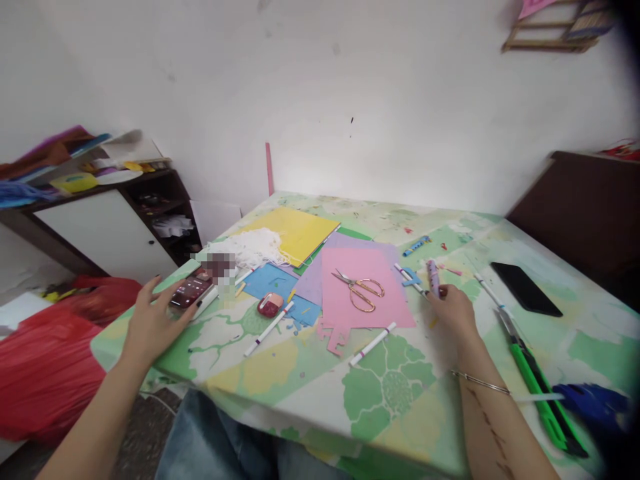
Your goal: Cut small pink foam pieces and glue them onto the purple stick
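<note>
My left hand (150,320) is at the table's left edge, its thumb and fingers around the near end of a phone (190,291) with a lit screen. On the right, my right hand (454,310) is closed in a pinch on a narrow lilac patterned piece (433,277), whose kind I cannot make out. Close by are a small blue cutout (411,277) and a white marker (407,275). Between my hands, gold-handled scissors (367,291) lie on a pink sheet (370,260). A dark red and pink earbud case (271,305) sits left of the sheet.
A black phone (527,288) and a green box cutter (537,387) with its blade out lie at the right. White markers (373,344) are scattered about. White string (255,247) and a yellow sheet (290,230) are at the back left. A red bag (65,353) stands beside the table.
</note>
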The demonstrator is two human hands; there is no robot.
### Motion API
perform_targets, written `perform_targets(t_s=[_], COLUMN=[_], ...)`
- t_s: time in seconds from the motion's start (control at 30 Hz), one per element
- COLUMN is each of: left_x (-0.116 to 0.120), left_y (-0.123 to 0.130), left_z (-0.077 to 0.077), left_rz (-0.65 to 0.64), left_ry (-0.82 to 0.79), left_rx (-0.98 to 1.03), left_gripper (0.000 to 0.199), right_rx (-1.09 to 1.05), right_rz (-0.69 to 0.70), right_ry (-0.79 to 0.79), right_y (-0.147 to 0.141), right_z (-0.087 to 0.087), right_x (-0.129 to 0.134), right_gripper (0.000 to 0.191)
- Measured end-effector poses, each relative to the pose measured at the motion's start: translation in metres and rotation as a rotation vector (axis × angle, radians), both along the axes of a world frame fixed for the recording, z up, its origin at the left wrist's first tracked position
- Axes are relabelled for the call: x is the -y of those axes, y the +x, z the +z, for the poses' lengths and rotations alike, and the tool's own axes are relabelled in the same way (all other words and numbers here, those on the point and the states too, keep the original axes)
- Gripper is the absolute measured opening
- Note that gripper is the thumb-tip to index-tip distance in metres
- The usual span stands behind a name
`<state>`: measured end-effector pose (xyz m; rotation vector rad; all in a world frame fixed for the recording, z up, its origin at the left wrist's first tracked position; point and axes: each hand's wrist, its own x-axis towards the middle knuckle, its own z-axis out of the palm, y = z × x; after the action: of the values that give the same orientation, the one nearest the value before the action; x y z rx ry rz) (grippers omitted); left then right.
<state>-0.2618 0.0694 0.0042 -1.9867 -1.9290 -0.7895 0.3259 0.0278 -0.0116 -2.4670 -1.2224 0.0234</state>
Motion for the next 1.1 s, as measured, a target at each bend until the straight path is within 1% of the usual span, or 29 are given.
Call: perform_targets(t_s=[0.13, 0.27, 0.37, 0.6, 0.8, 0.97, 1.1], left_x=[0.0, 0.002, 0.002, -0.006, -0.008, -0.009, -0.011], left_y=[0.0, 0.001, -0.001, -0.008, -0.013, -0.015, -0.017], left_z=[0.001, -0.001, -0.003, -0.004, -0.007, -0.004, -0.003], left_rz=[-0.004, -0.024, -0.039, -0.115, -0.116, -0.125, -0.138], left_ry=[0.006, 0.09, 0.108, 0.032, 0.036, 0.017, 0.03], left_rx=[0.023, 0.057, 0.078, -0.077, -0.113, -0.17, -0.209], left_gripper=[0.057, 0.049, 0.047, 0.046, 0.046, 0.04, 0.039], right_rx=[0.006, 0.007, 0.007, 0.002, 0.004, 0.003, -0.001], right_rz=[0.005, 0.01, 0.012, 0.002, 0.005, 0.014, 0.007], right_ry=[0.003, 0.003, 0.001, -0.007, -0.008, -0.005, -0.007], right_y=[0.001, 0.002, 0.003, 0.002, 0.002, 0.001, 0.001], right_z=[-0.001, -0.002, -0.002, 0.0, 0.0, 0.001, 0.001], right_x=[-0.001, -0.002, -0.002, -0.002, -0.001, 0.0, -0.001], right_gripper=[0.042, 0.04, 0.039, 0.04, 0.04, 0.042, 0.042])
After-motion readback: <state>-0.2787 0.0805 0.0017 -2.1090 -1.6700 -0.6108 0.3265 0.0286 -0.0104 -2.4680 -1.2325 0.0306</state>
